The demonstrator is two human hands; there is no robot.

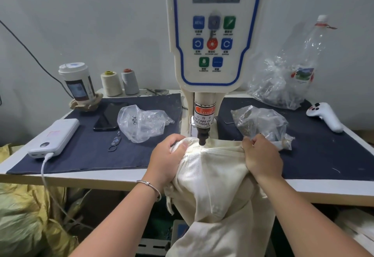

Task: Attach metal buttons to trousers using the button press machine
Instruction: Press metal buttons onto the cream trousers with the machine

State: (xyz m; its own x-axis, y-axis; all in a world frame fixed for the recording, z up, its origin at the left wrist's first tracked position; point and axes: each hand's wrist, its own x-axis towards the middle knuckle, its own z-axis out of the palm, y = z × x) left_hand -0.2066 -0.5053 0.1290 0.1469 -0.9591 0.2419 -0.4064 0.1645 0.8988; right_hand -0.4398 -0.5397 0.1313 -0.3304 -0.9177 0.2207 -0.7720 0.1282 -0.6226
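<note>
Both hands are gripping cream trousers (pixel 214 177) under the press (pixel 203 135): the left hand (pixel 167 158) is bunching the waistband beside the punch, the right hand (pixel 263 157) is pinching the cloth on the other side; bags (pixel 143 123) are lying on the table (pixel 105 179)

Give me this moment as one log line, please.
stage: positioning | trousers waistband under press head | left hand, right hand gripping cloth

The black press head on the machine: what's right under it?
Under the press head lies the lit waistband of the cream trousers, gripped by the left hand and right hand. Whatever sits beneath the cloth is covered.
</note>
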